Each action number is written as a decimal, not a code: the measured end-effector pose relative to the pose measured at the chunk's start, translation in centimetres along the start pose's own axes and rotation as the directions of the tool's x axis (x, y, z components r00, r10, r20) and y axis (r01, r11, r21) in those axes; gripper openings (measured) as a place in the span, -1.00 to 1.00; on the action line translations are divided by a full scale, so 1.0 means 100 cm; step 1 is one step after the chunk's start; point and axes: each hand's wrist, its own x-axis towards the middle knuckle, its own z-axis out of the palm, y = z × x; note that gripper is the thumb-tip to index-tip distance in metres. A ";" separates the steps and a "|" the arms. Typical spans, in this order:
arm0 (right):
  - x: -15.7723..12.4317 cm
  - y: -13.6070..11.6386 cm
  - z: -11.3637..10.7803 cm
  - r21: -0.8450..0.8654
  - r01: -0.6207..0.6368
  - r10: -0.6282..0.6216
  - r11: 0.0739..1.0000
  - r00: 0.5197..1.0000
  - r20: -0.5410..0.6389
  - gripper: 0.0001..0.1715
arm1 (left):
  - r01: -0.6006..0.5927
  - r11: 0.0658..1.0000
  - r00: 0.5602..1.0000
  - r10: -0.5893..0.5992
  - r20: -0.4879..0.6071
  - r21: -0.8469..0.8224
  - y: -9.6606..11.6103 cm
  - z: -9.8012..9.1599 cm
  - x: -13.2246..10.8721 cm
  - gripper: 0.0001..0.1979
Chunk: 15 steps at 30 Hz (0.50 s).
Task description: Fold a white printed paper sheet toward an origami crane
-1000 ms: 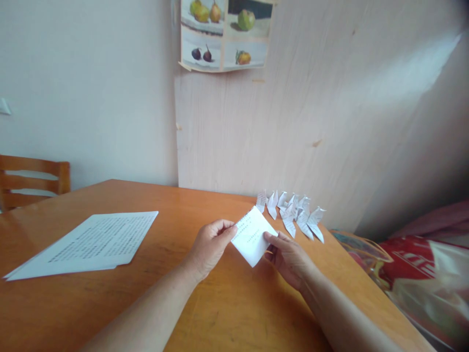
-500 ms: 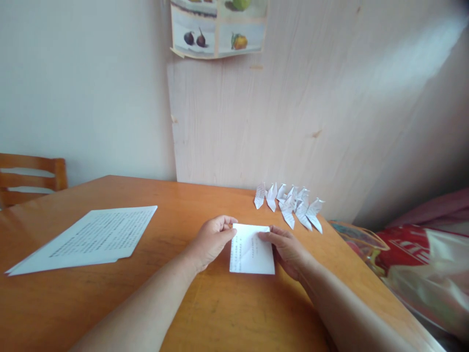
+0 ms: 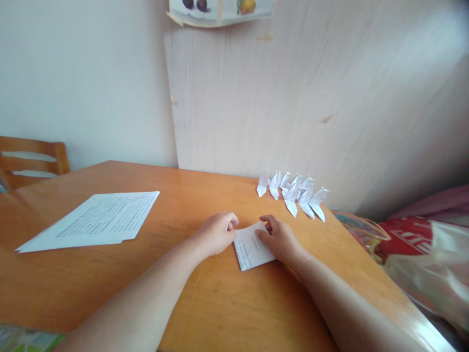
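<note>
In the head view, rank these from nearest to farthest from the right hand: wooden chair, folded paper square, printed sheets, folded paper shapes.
From the right hand:
1. Folded paper square: touching it, under the thumb.
2. Folded paper shapes: just beyond.
3. Printed sheets: off to the left.
4. Wooden chair: far left.

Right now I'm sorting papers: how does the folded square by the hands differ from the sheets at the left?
The folded square is small; the sheets are larger and lie flat. The folded square shows sparse print, the sheets dense rows. The right hand has its thumb on the folded square; neither hand touches the sheets. Both are white with dark print.
</note>
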 end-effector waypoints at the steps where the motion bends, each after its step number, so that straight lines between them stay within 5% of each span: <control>1: 0.000 -0.001 0.000 -0.012 0.007 -0.007 1.000 1.000 0.003 -0.54 | -0.064 0.998 0.998 0.064 0.008 0.011 0.002 0.000 0.000 -0.79; 6: 0.000 0.002 0.001 -0.045 0.027 -0.026 0.999 1.000 0.002 -0.50 | -0.246 0.969 0.961 0.244 0.132 0.005 0.009 0.002 -0.003 -0.84; 15: 0.000 0.004 0.001 -0.155 0.083 -0.083 0.984 0.997 0.012 -0.48 | -0.257 0.963 0.930 0.223 0.291 0.084 0.009 -0.002 -0.008 -0.86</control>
